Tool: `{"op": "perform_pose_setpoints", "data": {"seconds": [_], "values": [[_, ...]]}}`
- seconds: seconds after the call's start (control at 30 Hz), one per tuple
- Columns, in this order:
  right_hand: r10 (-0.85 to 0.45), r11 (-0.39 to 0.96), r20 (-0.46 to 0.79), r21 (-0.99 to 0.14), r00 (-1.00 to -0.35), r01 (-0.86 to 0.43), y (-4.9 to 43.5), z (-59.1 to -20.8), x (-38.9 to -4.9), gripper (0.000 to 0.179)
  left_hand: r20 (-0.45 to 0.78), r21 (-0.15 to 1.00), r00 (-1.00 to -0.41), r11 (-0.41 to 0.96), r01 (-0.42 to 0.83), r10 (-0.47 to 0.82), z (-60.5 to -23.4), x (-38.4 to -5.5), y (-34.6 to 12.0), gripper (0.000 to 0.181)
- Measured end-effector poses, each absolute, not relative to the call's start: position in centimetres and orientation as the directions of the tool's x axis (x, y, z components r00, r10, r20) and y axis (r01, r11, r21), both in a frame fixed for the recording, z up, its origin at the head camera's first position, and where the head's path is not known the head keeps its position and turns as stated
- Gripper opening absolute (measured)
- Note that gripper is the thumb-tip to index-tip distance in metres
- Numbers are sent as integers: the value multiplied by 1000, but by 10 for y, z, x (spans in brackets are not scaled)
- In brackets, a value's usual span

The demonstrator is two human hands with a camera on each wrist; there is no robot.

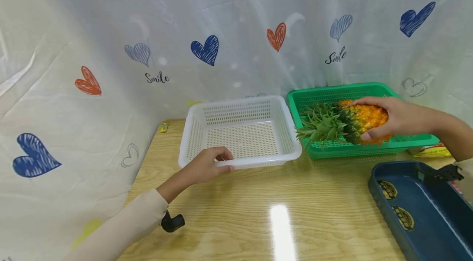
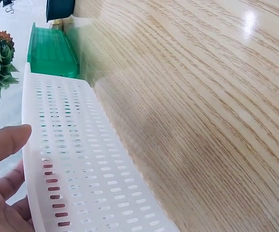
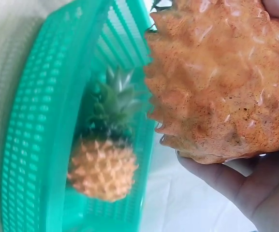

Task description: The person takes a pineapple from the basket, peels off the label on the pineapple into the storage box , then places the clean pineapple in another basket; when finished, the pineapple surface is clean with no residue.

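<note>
My right hand (image 1: 400, 119) grips an orange pineapple (image 1: 369, 119) by its body, its green leaf crown pointing left. It is held above the green basket (image 1: 369, 154); the right wrist view shows the held pineapple (image 3: 221, 82) close up. A second pineapple (image 3: 103, 166) lies inside the green basket in that view. My left hand (image 1: 207, 166) holds the front rim of the white basket (image 1: 236, 129), with the thumb on the outer side and the fingers over the inner side. The white basket has nothing in it. In the left wrist view the fingers partly show through the slots of its wall.
A dark blue tray (image 1: 417, 211) with gold round stickers sits at the right front. A yellow packet (image 1: 432, 151) lies beside the green basket, and a small yellow wrapped piece (image 1: 164, 127) lies left of the white basket. Behind hangs a curtain (image 1: 236, 2) printed with hearts.
</note>
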State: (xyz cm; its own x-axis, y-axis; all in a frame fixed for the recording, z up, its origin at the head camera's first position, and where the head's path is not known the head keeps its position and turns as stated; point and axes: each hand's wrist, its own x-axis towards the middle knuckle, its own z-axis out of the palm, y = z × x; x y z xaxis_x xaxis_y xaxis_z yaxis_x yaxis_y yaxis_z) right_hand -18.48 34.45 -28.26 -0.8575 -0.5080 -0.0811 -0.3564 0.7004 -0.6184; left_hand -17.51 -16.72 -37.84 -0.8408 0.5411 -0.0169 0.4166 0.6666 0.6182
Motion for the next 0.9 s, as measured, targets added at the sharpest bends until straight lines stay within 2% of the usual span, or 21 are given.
{"op": "perform_pose_setpoints", "data": {"seconds": [0.5, 0.9], "values": [[-451, 763, -191, -589, -872, -266, 372, -285, -217, 75, -17, 638, -839, 652, 409, 543, -378, -175, -169, 20], [-416, 823, -257, -514, -872, -241, 376, -288, -242, 77, -7, 628, -831, 648, 430, 557, -382, -177, -171, 22]]}}
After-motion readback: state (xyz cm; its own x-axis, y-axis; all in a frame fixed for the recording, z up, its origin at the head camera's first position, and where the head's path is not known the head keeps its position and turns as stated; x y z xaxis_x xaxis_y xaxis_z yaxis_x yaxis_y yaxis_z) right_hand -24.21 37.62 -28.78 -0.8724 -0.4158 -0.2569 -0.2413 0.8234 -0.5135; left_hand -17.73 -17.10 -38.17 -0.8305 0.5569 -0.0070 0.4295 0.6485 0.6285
